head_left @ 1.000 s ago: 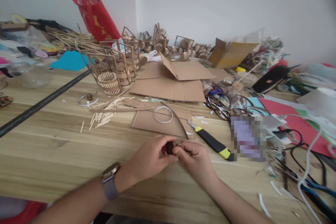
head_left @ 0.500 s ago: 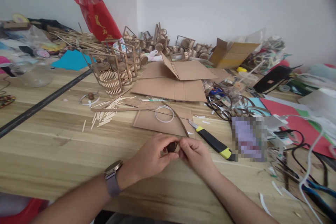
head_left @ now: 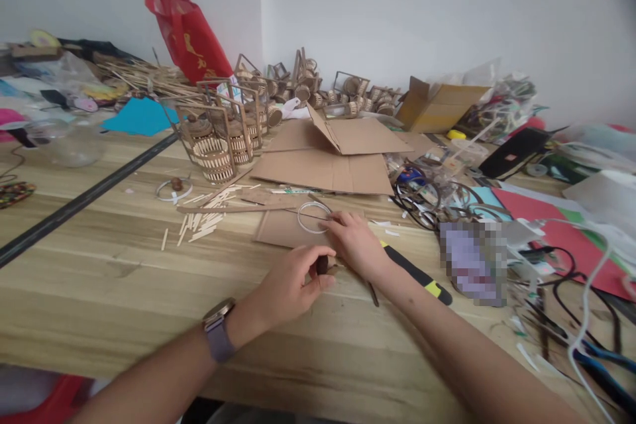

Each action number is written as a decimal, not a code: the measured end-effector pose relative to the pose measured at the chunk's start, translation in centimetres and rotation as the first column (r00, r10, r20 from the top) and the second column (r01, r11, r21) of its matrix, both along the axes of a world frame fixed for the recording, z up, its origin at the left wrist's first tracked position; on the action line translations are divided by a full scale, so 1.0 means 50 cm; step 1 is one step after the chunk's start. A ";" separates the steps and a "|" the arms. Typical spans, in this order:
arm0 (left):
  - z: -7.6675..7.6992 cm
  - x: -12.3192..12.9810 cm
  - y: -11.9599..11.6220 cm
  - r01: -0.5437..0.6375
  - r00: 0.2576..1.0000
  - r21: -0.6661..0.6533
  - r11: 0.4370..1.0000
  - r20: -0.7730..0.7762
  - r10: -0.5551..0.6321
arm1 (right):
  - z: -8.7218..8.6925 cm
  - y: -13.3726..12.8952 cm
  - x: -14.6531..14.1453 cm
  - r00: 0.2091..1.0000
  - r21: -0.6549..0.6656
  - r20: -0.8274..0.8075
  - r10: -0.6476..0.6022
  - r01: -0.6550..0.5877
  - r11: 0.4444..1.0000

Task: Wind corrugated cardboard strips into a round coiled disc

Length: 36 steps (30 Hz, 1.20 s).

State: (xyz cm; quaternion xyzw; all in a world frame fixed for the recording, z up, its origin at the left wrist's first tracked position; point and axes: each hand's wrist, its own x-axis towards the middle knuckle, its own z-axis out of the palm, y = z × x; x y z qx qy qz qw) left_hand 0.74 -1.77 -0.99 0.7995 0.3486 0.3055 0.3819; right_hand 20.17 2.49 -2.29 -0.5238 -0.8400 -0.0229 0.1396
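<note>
Dark brown piece (head_left: pixel 322 265) in left hand (head_left: pixel 288 283)

L wrist has a watch (head_left: pixel 219 311) on it: round case, gold-ish metal rim, dial too edge-on from here to read the time or any brand. The strap (head_left: pixel 219 339) is a wide, flat grey-purple band, all one colour approx., wrapped snug round the wrist w/ its clasp out of view. L hand (head_left: pixel 291 285) and R hand (head_left: pixel 358 245) are both bare, and so are the L forearm (head_left: pixel 154 371) and R forearm (head_left: pixel 457 344) up to the pic. edge, the R one w/ a small round spot nr. the wrist.
</note>
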 end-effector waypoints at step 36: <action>0.051 -0.041 -0.001 0.427 0.894 0.116 0.897 0.093 -0.437 | 0.014 -0.091 0.076 0.360 -0.556 -0.809 -0.465 -0.210 0.805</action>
